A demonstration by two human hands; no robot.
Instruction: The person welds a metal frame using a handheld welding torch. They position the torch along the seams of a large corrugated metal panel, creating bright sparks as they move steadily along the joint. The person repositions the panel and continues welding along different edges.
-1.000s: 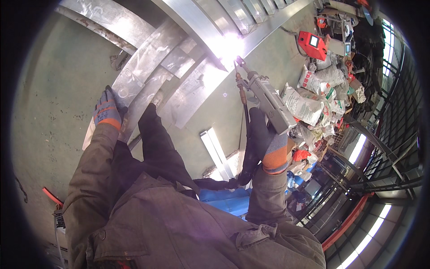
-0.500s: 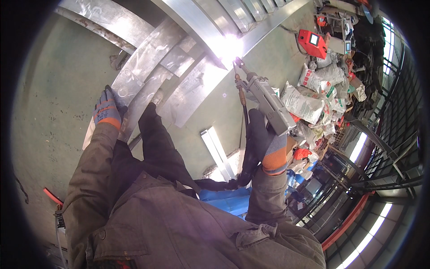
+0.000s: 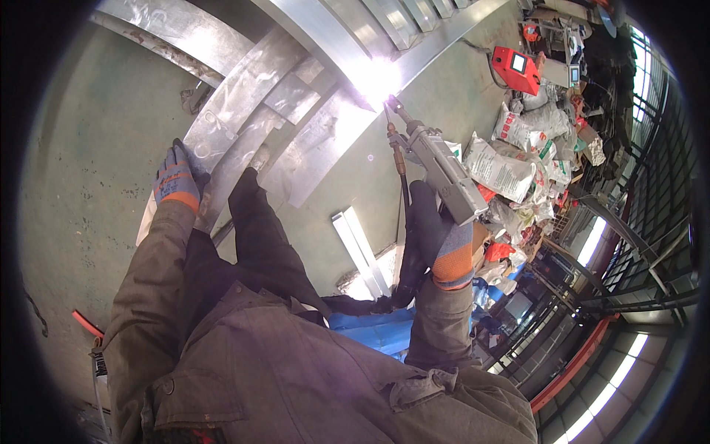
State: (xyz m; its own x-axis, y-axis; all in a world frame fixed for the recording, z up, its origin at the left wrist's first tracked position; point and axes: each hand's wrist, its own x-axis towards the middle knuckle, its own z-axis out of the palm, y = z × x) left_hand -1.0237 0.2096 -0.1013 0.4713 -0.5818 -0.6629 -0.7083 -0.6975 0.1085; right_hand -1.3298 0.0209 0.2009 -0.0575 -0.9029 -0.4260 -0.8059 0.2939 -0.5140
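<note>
Apparently welding a frame (image 3: 314, 43), gripping a torch (image 3: 448, 176) in the right hand (image 3: 450, 240), resting a straight-fingered left hand (image 3: 176, 180) against metal plate (image 3: 223, 120), next needing steady aim.

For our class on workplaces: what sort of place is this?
Probably a metalworking shop: the right hand holds a torch-like tool pointed at a bright glare on a large metal frame.
</note>
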